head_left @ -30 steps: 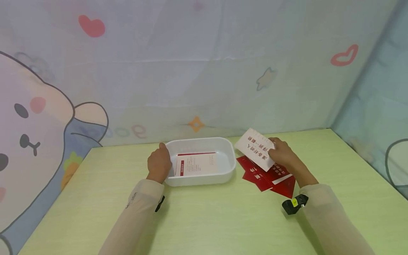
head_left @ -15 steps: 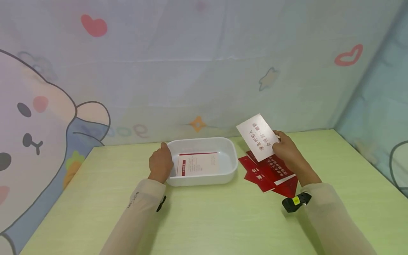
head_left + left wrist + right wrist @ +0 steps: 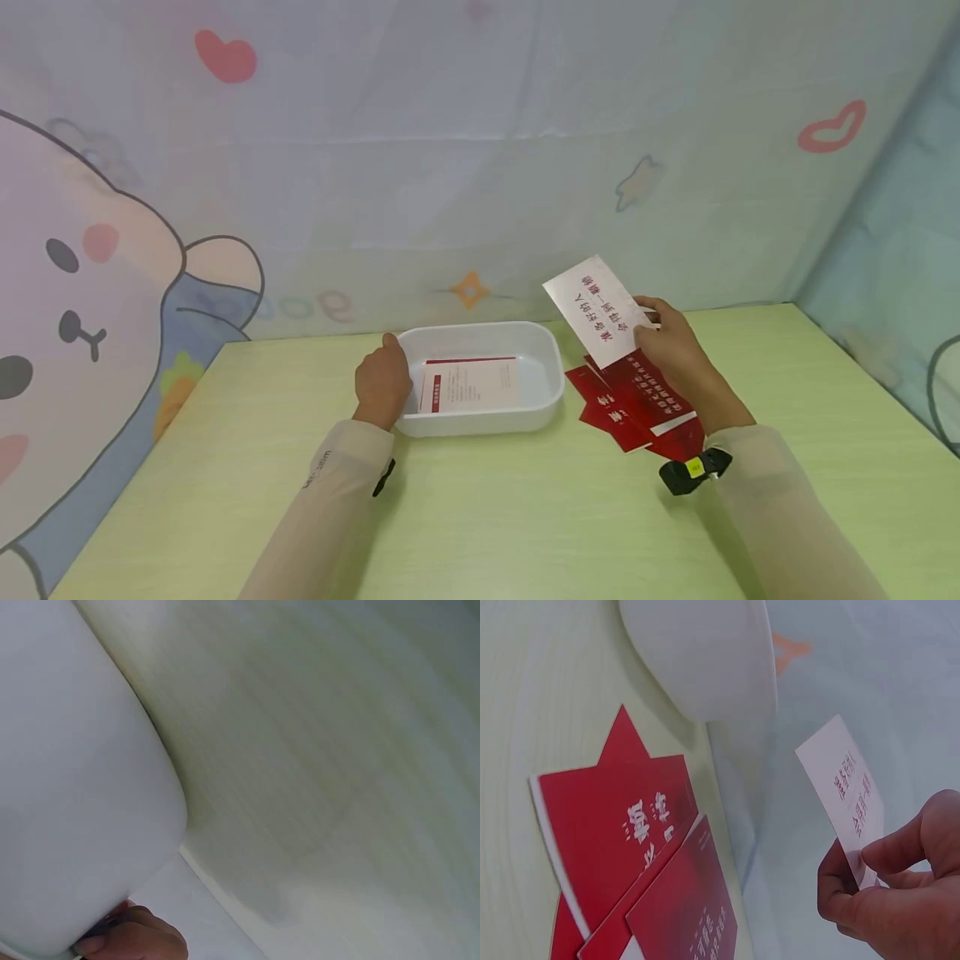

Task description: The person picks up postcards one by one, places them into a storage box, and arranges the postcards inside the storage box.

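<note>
On the pale green tabletop (image 3: 480, 517) there stands a white tray (image 3: 480, 424), and at its right side lie overlapping red cards (image 3: 633, 404). Inside the tray, printed cards (image 3: 478, 385) lie flat. The left hand (image 3: 382, 383) has its grip on the tray's left end; the right hand (image 3: 678, 350) pinches a white card (image 3: 596, 310), raised and tilted above the red ones.

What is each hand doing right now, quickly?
Left hand: closed, gripping the tray at its left end.
Right hand: closed, pinching a white card.
</note>
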### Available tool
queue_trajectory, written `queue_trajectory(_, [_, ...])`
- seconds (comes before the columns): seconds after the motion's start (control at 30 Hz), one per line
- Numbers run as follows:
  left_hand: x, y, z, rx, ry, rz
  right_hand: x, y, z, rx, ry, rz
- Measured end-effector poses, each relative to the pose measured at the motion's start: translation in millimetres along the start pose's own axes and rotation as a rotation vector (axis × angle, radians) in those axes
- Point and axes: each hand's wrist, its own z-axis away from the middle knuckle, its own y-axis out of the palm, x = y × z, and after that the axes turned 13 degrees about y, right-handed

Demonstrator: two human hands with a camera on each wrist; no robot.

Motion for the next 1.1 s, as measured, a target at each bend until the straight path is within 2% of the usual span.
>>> queue_trajectory(0.37, [-5.4, -1.8, 2.0, -0.002, 0.002, 0.006, 18.7, 9.1, 2.1, 0.105, -0.033, 0.013])
queue_trajectory(0.63, [-5.7, -5.5, 2.6, 0.008, -0.001, 0.009, 33.5, 24.6, 4.6, 0.177, -0.063, -0.017])
queue_trajectory(0.9, [-6.7, -7.5, 3.4, 0.010, -0.003, 0.017, 43.6, 37.3, 5.0, 0.213, -0.097, 0.038])
queue_trajectory(1.1, [-8.9, -8.8, 4.6, 0.004, 0.001, 0.009, 48.6, 48.9, 4.2, 0.274, -0.106, 0.031])
